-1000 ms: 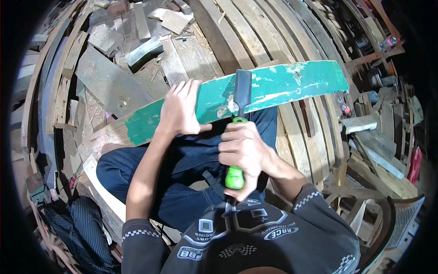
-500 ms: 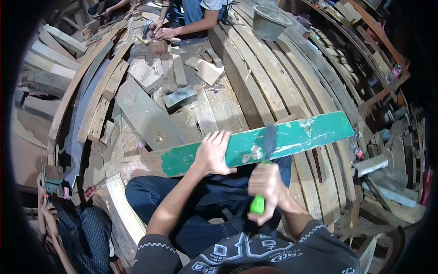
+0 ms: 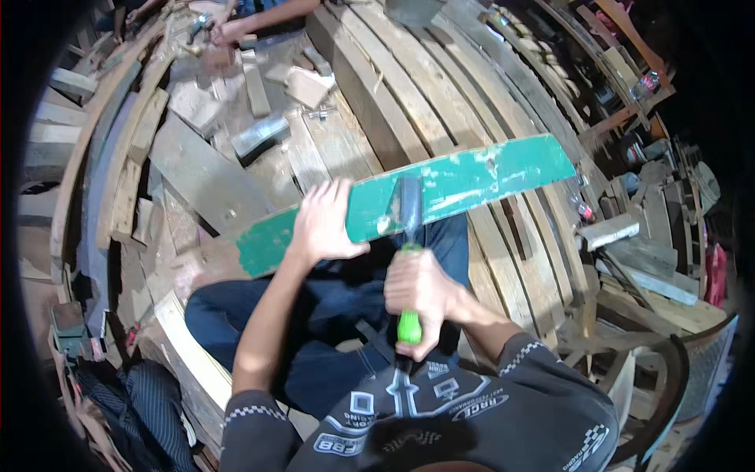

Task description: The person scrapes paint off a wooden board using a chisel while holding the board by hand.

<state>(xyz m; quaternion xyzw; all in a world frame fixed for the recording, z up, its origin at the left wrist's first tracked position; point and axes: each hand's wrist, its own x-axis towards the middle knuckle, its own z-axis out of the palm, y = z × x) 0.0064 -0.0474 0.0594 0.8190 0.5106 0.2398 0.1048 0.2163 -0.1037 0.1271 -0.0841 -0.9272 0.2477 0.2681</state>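
A long board (image 3: 487,173) with worn, chipped green paint lies across my lap, its left end bare wood. My left hand (image 3: 314,228) grips it left of the middle, fingertips at the far edge and thumb along the near edge. In my right hand (image 3: 421,295) is a scraper (image 3: 410,208) with a green and black handle. Its flat metal blade points away from me and lies over the painted face, just right of my left hand. The right fingers are wrapped round the handle and slightly blurred.
Long timber beams (image 3: 440,86) run along the right. Ahead lie a metal-looking block (image 3: 259,135), wood offcuts (image 3: 308,86) and a wide plank (image 3: 208,173). Another person's hand (image 3: 228,31) shows at the top, below a bucket's level (image 3: 414,11). Stacked wood stands at both sides.
The whole view has shifted, so everything sits further left and higher. Against the board, the scraper blade has moved a little left and toward me. My left hand keeps its hold.
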